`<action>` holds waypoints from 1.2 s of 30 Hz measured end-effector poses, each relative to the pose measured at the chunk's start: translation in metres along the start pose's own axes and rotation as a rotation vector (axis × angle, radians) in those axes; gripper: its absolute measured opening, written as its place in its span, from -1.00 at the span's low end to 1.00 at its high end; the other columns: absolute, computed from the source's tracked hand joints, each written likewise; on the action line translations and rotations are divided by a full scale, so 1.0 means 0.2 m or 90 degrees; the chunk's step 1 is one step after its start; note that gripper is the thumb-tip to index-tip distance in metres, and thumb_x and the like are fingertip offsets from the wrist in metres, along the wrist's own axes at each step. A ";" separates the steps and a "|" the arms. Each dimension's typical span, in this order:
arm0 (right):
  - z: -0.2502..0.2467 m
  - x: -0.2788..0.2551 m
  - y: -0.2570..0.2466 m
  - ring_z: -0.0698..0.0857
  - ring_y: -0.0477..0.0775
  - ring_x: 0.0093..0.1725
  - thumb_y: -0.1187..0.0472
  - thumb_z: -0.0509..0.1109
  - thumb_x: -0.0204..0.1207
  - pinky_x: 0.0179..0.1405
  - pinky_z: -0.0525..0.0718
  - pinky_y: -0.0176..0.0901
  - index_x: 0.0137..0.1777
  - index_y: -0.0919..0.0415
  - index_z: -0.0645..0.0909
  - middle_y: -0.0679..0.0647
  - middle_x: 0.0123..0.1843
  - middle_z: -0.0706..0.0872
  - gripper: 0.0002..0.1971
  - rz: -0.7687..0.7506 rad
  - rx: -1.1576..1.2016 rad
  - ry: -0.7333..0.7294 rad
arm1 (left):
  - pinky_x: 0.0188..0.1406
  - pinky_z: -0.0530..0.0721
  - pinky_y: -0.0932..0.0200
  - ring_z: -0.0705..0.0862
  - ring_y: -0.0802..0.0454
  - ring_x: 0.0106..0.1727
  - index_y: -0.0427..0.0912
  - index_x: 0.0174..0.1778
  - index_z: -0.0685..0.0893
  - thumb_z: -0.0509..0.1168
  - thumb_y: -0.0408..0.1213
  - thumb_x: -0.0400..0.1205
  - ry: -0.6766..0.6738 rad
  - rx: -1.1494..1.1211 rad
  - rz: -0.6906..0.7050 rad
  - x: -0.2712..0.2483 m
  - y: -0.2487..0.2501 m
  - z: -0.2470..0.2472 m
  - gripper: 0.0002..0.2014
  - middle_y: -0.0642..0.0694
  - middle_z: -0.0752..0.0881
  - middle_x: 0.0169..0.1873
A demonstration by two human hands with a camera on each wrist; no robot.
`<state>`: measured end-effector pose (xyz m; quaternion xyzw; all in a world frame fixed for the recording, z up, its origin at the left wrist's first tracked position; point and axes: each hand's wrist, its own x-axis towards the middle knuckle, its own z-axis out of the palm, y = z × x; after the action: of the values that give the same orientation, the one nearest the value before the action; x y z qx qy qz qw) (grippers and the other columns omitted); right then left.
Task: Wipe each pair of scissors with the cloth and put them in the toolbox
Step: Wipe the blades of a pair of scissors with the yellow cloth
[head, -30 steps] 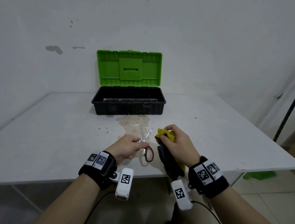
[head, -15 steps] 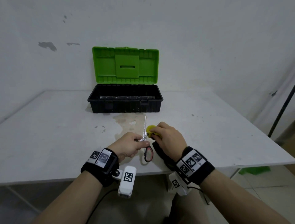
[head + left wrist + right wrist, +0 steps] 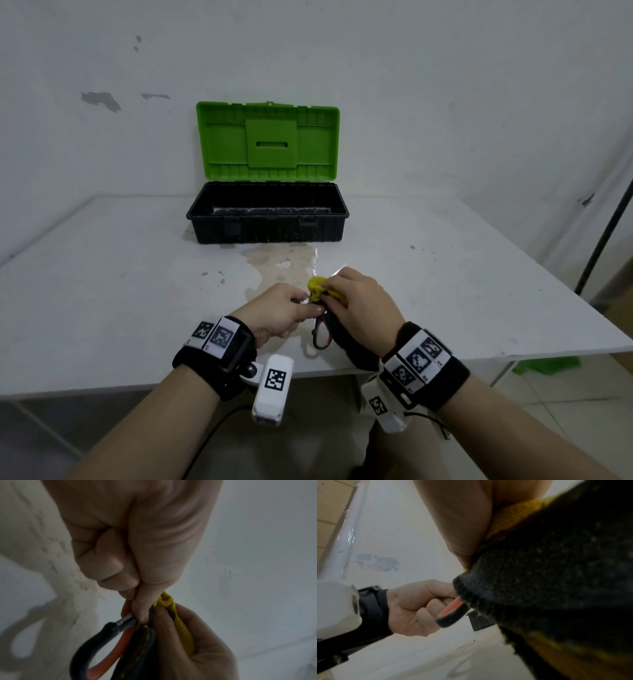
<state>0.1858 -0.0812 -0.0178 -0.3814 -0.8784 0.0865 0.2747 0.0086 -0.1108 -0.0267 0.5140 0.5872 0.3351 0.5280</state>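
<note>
Above the table's front edge my left hand [image 3: 291,313] pinches a pair of scissors [image 3: 320,334] near the pivot; the handle is black with a red lining [image 3: 102,647] and the silver blades point away from me. My right hand [image 3: 356,305] grips a yellow and black cloth [image 3: 318,286] wrapped around the blades close to the left fingers. The cloth [image 3: 556,574] hangs dark below the right palm. The toolbox [image 3: 267,224], black with its green lid [image 3: 267,140] standing up, sits at the back of the table.
The white table [image 3: 102,291] has a brownish stain [image 3: 274,263] in front of the toolbox. A wall stands close behind the box. A dark pole [image 3: 606,233] leans at the right, and something green [image 3: 548,365] lies on the floor past the table's right edge.
My right hand with the cloth has come left onto the blades and slid down them toward my left hand. The left hand has kept its hold on the scissors.
</note>
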 end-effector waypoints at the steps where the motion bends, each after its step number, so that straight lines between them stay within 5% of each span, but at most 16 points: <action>1: 0.00 0.00 0.00 0.65 0.09 -0.12 0.04 0.32 0.59 -0.18 0.66 0.09 0.08 0.00 0.70 -0.04 -0.03 0.62 -0.83 -0.001 -0.008 -0.006 | -0.65 0.13 0.28 0.22 0.13 -0.59 -0.19 -0.29 0.56 0.40 -0.36 0.68 0.000 0.004 0.007 -0.01 0.00 0.00 -0.77 -0.05 0.30 -0.55; 5: -0.03 0.02 0.01 0.64 0.08 -0.16 0.04 0.33 0.59 -0.23 0.64 0.02 0.06 -0.03 0.72 -0.06 -0.06 0.61 -0.84 0.019 -0.032 0.004 | -0.64 0.12 0.25 0.21 0.12 -0.60 -0.28 -0.24 0.54 0.44 -0.33 0.66 0.002 0.016 0.023 -0.01 0.00 -0.01 -0.77 -0.04 0.29 -0.56; 10: -0.13 0.12 0.18 0.63 0.10 -0.18 0.01 0.32 0.60 -0.26 0.59 -0.07 -0.07 0.08 0.71 -0.04 -0.16 0.58 -0.80 0.174 -0.060 0.092 | -0.64 0.18 0.26 0.24 0.14 -0.60 -0.23 -0.27 0.60 0.44 -0.29 0.66 0.006 0.034 -0.005 -0.01 -0.01 -0.02 -0.78 -0.02 0.32 -0.56; 13: -0.16 0.09 0.16 0.61 0.04 -0.20 0.02 0.36 0.59 -0.25 0.61 -0.05 -0.03 0.07 0.72 -0.06 -0.16 0.60 -0.83 0.126 -0.023 0.145 | -0.64 0.20 0.27 0.26 0.15 -0.60 -0.19 -0.28 0.61 0.44 -0.27 0.66 0.013 0.021 -0.009 -0.01 0.00 -0.02 -0.78 -0.01 0.34 -0.57; 17: -0.05 0.01 0.01 0.64 0.04 -0.15 0.03 0.37 0.55 -0.19 0.65 0.03 -0.01 0.00 0.71 -0.07 -0.08 0.63 -0.87 0.034 0.002 0.041 | -0.67 0.15 0.29 0.23 0.15 -0.61 -0.19 -0.29 0.56 0.42 -0.31 0.68 -0.001 -0.003 0.002 0.00 0.01 0.00 -0.76 -0.02 0.31 -0.58; 23: 0.01 0.03 0.05 0.64 0.05 -0.19 0.05 0.38 0.54 -0.24 0.65 0.05 -0.03 -0.01 0.73 -0.08 -0.14 0.62 -0.88 0.062 0.013 0.064 | -0.65 0.14 0.26 0.22 0.13 -0.60 -0.15 -0.38 0.53 0.44 -0.33 0.66 0.002 0.015 0.021 -0.01 0.01 -0.01 -0.69 -0.01 0.31 -0.58; 28: -0.10 0.12 0.19 0.61 0.05 -0.17 0.02 0.35 0.57 -0.21 0.59 -0.05 -0.06 0.06 0.73 -0.06 -0.17 0.61 -0.82 0.189 -0.015 0.128 | -0.65 0.19 0.28 0.25 0.15 -0.59 -0.15 -0.31 0.63 0.43 -0.29 0.67 -0.013 0.035 -0.022 -0.03 0.02 -0.02 -0.77 0.02 0.35 -0.58; 31: -0.14 0.12 0.22 0.58 -0.01 -0.18 0.03 0.37 0.56 -0.22 0.45 -0.15 -0.07 0.02 0.73 -0.09 -0.18 0.62 -0.86 0.196 0.008 0.168 | -0.66 0.23 0.30 0.29 0.15 -0.59 -0.19 -0.13 0.61 0.33 -0.33 0.72 -0.007 0.025 -0.062 -0.03 0.04 -0.04 -0.89 -0.01 0.46 -0.50; 36: -0.12 0.08 0.23 0.59 -0.04 -0.15 0.04 0.38 0.56 -0.17 0.48 -0.19 -0.05 0.01 0.72 -0.09 -0.13 0.66 -0.89 0.199 0.031 0.172 | -0.65 0.31 0.35 0.35 0.15 -0.55 -0.21 -0.18 0.56 0.23 -0.45 0.73 0.007 -0.072 -0.057 -0.01 0.06 -0.08 -0.83 -0.04 0.51 -0.46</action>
<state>0.2187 -0.0403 -0.0077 -0.5145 -0.7613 0.0976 0.3825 -0.0033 -0.1068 -0.0113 0.4546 0.5926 0.3469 0.5674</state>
